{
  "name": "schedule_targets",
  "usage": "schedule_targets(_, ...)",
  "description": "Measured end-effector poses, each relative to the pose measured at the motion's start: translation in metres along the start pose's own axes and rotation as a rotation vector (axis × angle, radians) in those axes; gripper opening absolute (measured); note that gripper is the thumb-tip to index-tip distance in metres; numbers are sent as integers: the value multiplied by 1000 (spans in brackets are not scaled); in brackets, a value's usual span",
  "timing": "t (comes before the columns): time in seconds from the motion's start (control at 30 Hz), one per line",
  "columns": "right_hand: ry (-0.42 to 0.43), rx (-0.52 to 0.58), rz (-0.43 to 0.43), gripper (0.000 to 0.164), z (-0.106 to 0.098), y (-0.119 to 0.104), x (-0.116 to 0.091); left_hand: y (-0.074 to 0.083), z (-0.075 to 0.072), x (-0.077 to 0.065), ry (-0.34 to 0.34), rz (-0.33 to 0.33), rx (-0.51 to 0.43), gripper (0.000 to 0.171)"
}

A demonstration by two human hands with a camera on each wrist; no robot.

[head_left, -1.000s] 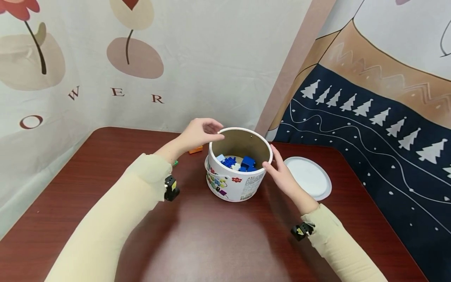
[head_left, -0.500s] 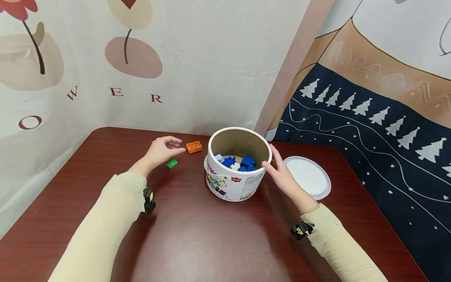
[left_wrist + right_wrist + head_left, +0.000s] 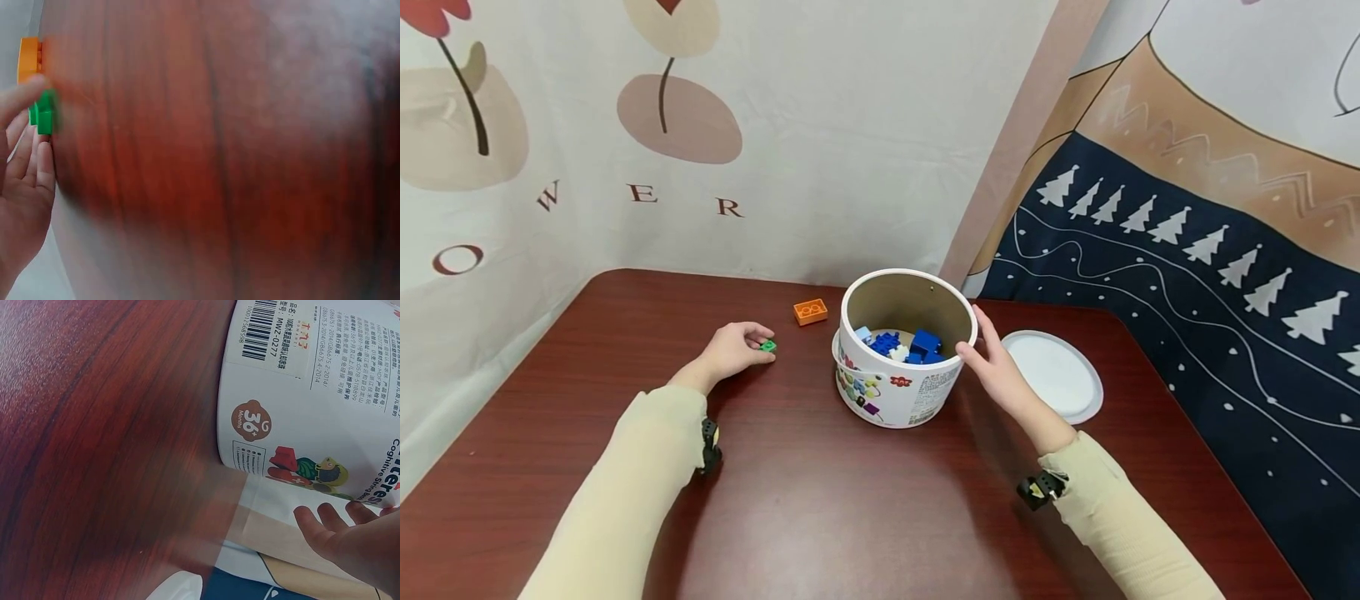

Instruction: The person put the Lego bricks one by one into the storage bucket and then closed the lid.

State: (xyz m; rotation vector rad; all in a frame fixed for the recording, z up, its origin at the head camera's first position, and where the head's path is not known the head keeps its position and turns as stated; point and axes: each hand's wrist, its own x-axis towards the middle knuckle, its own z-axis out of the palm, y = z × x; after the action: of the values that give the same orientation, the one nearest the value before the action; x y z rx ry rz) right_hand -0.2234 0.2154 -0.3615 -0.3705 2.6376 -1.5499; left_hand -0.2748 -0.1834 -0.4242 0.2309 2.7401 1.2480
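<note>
In the head view, my left hand [image 3: 732, 350] is low over the table's left part, with a small green toy brick [image 3: 767, 345] between thumb and fingertips. The left wrist view shows the same green brick [image 3: 44, 112] among the fingers, partly covered by one blurred digit. An orange brick [image 3: 810, 312] lies a short way beyond that hand. My right hand [image 3: 997, 371] rests against the right side of a white bucket [image 3: 880, 392], thumb at the rim. Its spread fingers [image 3: 315, 531] touch the bucket's wall in the right wrist view. Inside the bucket lie blue bricks [image 3: 925, 343] and paler pieces.
A round white lid [image 3: 1054, 375] lies on the table to the right of the bucket. The reddish-brown table [image 3: 850, 508] has its back edge near a printed cloth [image 3: 820, 167]. A dark blue tree-patterned cloth [image 3: 1150, 275] hangs along the right side.
My left hand has moved from the bucket's rim leftward and down to the green brick, and its fingers have come around it. The right hand stays at the bucket.
</note>
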Motion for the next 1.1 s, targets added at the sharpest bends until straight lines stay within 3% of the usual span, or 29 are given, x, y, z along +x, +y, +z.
schedule_targets(0.3, 0, 10, 8, 68, 0, -1, 0, 12, -8, -2, -40, 20, 43, 31)
schedule_targets(0.7, 12, -2, 4, 67, 1, -2, -1, 36, -33, 0, -25, 8, -1, 33)
schedule_targets(1.1, 8, -8, 16, 67, 0, -4, -2, 75, -55, 6, 34, 111, -12, 32)
